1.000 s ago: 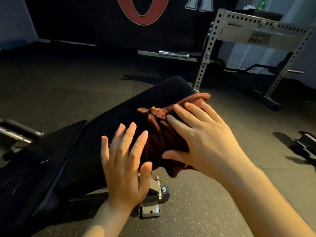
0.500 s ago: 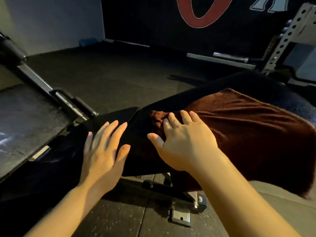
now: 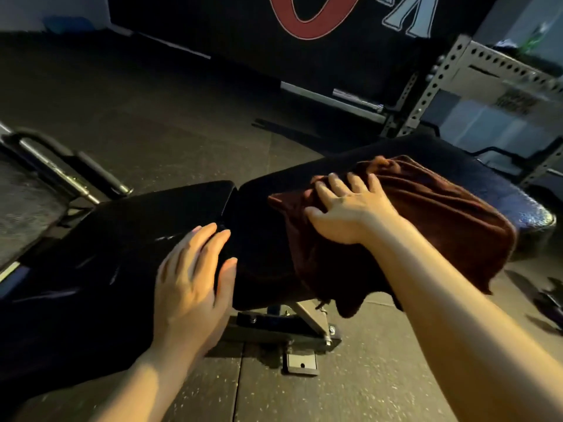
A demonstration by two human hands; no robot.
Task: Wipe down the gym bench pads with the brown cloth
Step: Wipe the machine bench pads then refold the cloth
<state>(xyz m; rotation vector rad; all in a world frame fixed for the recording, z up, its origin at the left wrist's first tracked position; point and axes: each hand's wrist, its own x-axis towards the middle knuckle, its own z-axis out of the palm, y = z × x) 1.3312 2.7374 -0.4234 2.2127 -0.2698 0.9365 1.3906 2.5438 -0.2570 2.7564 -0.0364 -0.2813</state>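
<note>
A black gym bench runs across the view in two pads: the seat pad (image 3: 128, 239) at the left and the longer back pad (image 3: 502, 190) at the right. The brown cloth (image 3: 441, 220) lies spread over the back pad and hangs over its near edge. My right hand (image 3: 350, 205) presses flat on the cloth's left end, fingers spread. My left hand (image 3: 192, 278) rests flat on the bench by the gap between the pads, holding nothing.
The bench's steel frame and foot (image 3: 300, 363) stand on the rubber floor below my hands. A perforated rack upright (image 3: 426, 92) and a barbell (image 3: 356, 99) are behind. Another padded machine with a handle (image 3: 61, 169) is at the left.
The cloth, bunched a second ago, now lies spread along the back pad. My right hand has stayed at its left end. The view has swung right and back a little.
</note>
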